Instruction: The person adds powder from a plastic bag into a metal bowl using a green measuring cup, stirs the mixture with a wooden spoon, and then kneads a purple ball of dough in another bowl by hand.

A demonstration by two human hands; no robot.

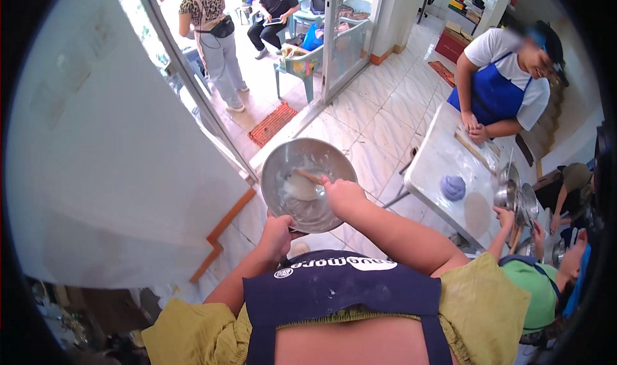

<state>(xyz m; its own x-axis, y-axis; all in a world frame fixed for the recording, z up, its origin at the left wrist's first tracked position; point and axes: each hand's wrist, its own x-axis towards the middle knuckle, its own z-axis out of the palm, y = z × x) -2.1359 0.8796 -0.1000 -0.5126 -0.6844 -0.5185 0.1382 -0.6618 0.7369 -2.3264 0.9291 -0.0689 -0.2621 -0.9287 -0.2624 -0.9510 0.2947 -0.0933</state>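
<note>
In front of my body I hold up a wide metal bowl, its inner wall smeared with white paste. My left hand is closed on the near-left side of the bowl, with part of the fingers hidden beneath it. A wooden stick, like a spoon or spatula handle, reaches into the bowl. Closed around its right end is my right hand, over the bowl's right side. Whether the stick has a blade or scoop I cannot tell.
To the right stands a white table with a purple dough lump, a rolling pin and metal bowls. Co-workers stand around it. A doorway ahead has an orange mat; a white wall rises at left.
</note>
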